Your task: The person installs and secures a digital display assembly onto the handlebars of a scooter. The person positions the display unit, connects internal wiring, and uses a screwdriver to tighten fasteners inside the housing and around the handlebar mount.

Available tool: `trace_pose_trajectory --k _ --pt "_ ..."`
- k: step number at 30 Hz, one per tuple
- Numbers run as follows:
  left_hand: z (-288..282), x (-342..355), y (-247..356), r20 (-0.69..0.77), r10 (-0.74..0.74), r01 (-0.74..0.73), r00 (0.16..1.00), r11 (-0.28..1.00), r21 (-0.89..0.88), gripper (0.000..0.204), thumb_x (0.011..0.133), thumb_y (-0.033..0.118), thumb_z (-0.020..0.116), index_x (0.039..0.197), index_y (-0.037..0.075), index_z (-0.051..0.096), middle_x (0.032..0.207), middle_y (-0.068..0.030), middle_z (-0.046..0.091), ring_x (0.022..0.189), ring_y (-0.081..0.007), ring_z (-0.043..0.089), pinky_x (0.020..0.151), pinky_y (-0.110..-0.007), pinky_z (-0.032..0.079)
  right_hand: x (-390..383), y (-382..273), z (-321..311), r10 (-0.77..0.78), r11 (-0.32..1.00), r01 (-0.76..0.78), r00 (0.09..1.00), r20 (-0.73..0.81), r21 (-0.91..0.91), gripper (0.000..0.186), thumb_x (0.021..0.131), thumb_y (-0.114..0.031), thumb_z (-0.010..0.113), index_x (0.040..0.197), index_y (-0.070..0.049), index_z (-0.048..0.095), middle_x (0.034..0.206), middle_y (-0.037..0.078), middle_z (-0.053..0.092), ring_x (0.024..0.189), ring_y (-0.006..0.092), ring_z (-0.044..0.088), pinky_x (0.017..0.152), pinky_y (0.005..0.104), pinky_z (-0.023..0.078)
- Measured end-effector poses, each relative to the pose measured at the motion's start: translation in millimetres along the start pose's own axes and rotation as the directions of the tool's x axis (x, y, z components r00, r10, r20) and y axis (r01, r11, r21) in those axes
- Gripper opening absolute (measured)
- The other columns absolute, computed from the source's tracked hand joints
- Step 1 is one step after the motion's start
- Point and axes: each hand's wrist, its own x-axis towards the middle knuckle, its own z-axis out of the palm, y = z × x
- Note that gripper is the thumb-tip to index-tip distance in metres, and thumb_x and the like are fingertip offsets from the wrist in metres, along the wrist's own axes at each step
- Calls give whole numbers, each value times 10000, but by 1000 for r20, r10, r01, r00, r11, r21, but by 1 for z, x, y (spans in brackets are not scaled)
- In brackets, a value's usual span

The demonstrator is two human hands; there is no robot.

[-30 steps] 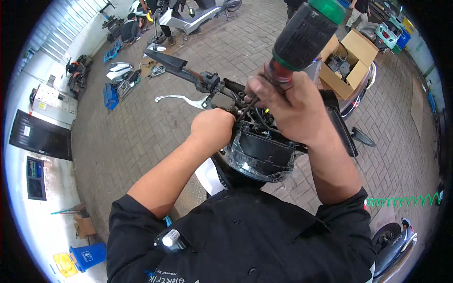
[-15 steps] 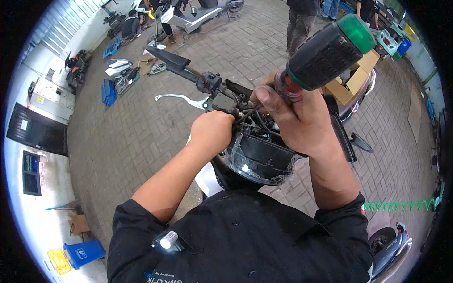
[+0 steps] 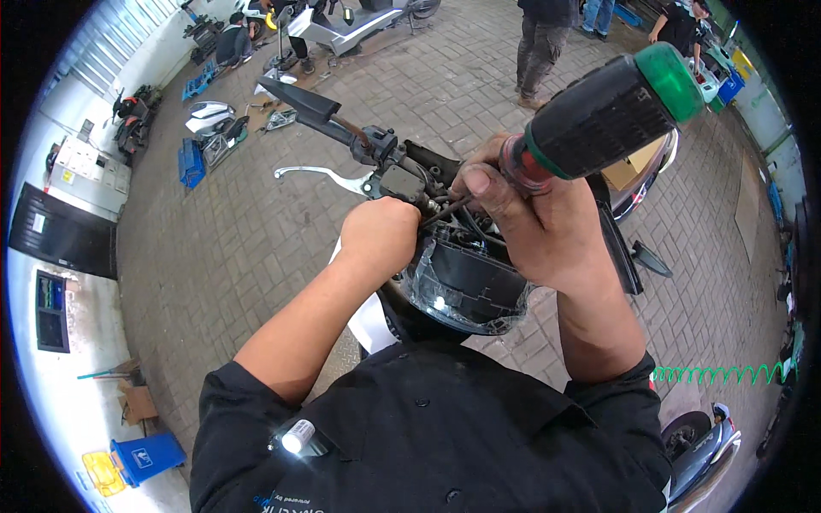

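A screwdriver (image 3: 599,120) with a thick black, green and red handle is in my right hand (image 3: 547,231), its fingers closed around the red collar, handle tilted up to the right. My left hand (image 3: 380,239) is closed at the scooter's handlebar, just below the square reservoir (image 3: 400,181); what its fingers hold is hidden. A silver lever (image 3: 329,173) and black handlebar end (image 3: 304,104) extend up-left. Between and below my hands are exposed cables and a black front housing (image 3: 462,291) with torn clear film.
Paved floor (image 3: 214,274) surrounds the scooter. Several people stand or crouch at the back, near a white scooter (image 3: 351,30) and loose panels (image 3: 214,120). A cardboard box (image 3: 629,171) is behind my right hand; a green coiled hose (image 3: 718,374) lies right; a blue bin (image 3: 145,457) stands lower left.
My right hand has shifted slightly down and right, and the screwdriver handle leans further right. My left hand stays at the handlebar. More of the people at upper right shows.
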Motion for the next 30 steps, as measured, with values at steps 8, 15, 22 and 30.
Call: trace_pose_trajectory --k 8,15,22,30 --pt "6 -3 -1 -94 36 -40 995 998 -44 133 769 135 628 835 114 742 819 -165 709 800 -383 703 714 -501 569 -2 2 1 -137 990 138 990 17 -38 125 986 -82 640 929 31 645 847 77 654 810 162 623 744 309 496" --pt "-2 -3 3 -54 7 -5 999 999 33 126 764 113 634 811 83 746 813 -158 718 801 -361 718 716 -469 579 -4 -2 2 -113 992 115 993 36 -56 102 974 -47 635 919 37 653 854 81 655 829 168 640 750 311 513" --pt "4 -3 -2 -56 21 -21 998 1000 2 122 775 120 625 826 72 725 853 -168 713 826 -379 704 734 -485 571 -2 3 6 -57 998 57 998 16 25 99 974 -46 633 920 34 657 858 80 659 833 164 645 750 310 515" --pt "-22 -11 -23 -77 -25 -11 997 899 -437 217 759 146 721 933 18 743 890 -199 722 858 -374 700 786 -434 558 3 -5 7 87 996 -87 996 19 -16 123 997 -82 628 925 10 669 848 52 667 772 113 617 684 265 488"
